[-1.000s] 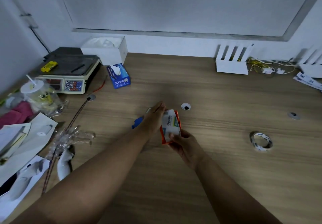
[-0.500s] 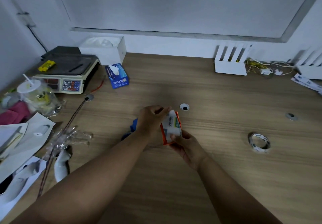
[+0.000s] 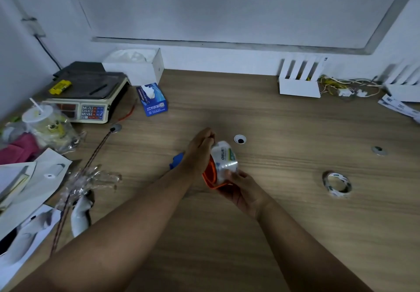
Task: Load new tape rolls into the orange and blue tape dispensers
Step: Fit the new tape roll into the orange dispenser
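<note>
At the middle of the table, my right hand (image 3: 241,188) grips the orange tape dispenser (image 3: 210,175) from below. A tape roll with a white printed label (image 3: 223,161) rests in the dispenser. My left hand (image 3: 197,153) presses against the roll's left side, fingers together; whether it grips the roll I cannot tell. The blue tape dispenser (image 3: 176,161) lies on the table behind my left wrist, mostly hidden. A second tape roll (image 3: 337,183) lies flat on the table to the right.
A weighing scale (image 3: 91,98), a blue tissue pack (image 3: 153,99) and a white box (image 3: 138,64) stand at the back left. Papers (image 3: 27,189), crumpled plastic wrap (image 3: 91,178) and a lidded cup (image 3: 43,121) crowd the left edge. A white rack (image 3: 300,82) and cables (image 3: 345,87) stand at the back right.
My left hand curled its fingers at the top of the roll, then flattened against its side. The roll and the dispenser have tilted in my right hand.
</note>
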